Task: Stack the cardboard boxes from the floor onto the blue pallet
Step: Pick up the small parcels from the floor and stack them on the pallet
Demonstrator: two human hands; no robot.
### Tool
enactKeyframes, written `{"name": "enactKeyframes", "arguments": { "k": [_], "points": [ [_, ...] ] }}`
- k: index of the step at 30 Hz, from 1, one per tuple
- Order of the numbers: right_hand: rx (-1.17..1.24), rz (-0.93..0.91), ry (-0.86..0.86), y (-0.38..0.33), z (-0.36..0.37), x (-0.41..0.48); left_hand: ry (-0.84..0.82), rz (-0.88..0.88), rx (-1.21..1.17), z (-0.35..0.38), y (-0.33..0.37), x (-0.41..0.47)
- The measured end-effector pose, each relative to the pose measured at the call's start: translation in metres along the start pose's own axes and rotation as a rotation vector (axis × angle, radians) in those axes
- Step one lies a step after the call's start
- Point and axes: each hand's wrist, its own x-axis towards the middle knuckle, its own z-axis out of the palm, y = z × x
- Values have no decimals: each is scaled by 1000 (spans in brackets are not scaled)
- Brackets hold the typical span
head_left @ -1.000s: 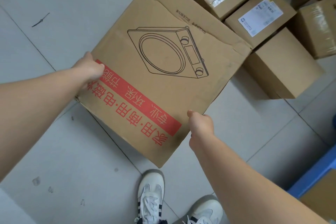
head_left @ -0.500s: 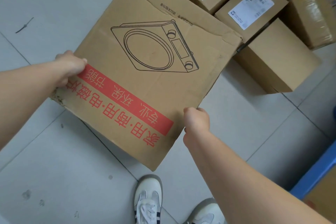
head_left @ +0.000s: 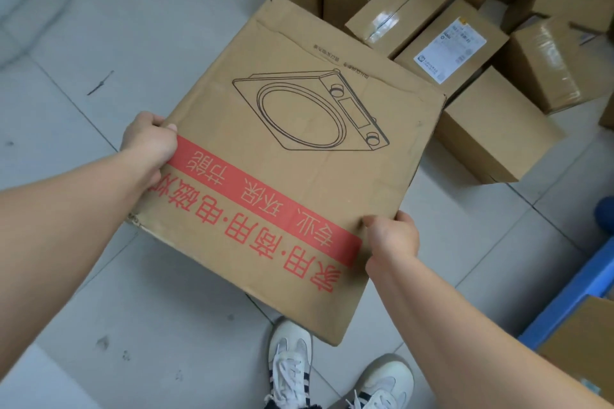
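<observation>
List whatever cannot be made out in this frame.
Head view only.
1. Fingers of the left grip and right grip: hidden under the large brown cardboard box with a red band.
2. The blue pallet: cut off by the right edge.
3. The white shipping label right of that box: print too small.

Large printed cardboard box, held tilted

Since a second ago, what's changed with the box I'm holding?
The big box has come nearer you, its near corner now over a shoe, and turned slightly. Your left hand and right hand keep gripping its edges; the floor boxes stay put.
</observation>
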Motion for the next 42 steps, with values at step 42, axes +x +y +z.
{"name": "enactKeyframes", "arguments": {
  "k": [42],
  "points": [
    [608, -120, 614, -79, -506, -105, -424, 460, -209, 18, 290, -486]
  ]
}}
